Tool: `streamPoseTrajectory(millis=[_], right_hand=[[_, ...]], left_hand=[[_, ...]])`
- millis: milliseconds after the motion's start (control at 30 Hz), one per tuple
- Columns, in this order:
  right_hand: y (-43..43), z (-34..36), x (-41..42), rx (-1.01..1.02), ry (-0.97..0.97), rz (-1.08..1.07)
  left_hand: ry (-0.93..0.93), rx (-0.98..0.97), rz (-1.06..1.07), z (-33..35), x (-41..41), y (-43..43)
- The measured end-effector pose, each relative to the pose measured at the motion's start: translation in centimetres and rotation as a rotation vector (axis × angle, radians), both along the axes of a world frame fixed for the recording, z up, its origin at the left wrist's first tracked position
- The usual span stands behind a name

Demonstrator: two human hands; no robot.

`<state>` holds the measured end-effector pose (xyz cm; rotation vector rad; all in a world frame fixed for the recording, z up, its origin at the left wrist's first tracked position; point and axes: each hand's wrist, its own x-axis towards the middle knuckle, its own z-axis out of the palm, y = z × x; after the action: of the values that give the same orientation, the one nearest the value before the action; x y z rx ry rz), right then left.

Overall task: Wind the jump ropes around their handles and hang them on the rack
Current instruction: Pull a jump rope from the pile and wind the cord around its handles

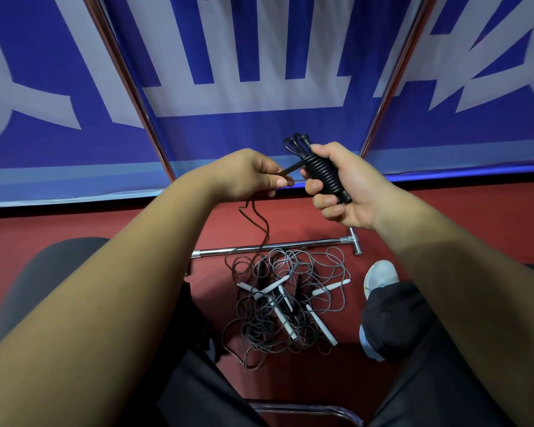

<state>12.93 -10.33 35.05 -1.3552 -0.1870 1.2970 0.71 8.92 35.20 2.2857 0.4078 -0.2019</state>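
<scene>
A seated person's right hand point(349, 186) curls around black handles point(327, 177) wrapped in coiled rope. The left hand point(253, 175) pinches the loose rope end point(285, 172). More tangled jump ropes point(290, 300) lie on the red floor point(136, 223) beside the rack's base bar point(272, 249).

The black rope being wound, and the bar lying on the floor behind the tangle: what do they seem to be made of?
The black rope: probably plastic or rubber-coated cord; its smooth coils look slightly glossy and catch the light. The bar: metal, likely chromed or polished steel, judging by the bright, mirror-like streaks along its round tube.
</scene>
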Motion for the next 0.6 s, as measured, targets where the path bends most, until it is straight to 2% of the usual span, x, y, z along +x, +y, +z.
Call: streamPoseTrajectory(millis=[167,367,600], right_hand=[[-0.3,0.5,-1.0,0.002,-0.025,0.178],[-0.7,0.4,-2.0,-0.001,-0.141,0.394],[-0.8,-0.2,-3.3,-0.045,-0.169,0.538]], left_hand=[[0.023,0.036,0.006,-0.5,0.1,0.3],[-0.017,0.078,0.005,-0.9,0.0,0.6],[-0.145,-0.176,0.014,0.5,-0.2,0.0]])
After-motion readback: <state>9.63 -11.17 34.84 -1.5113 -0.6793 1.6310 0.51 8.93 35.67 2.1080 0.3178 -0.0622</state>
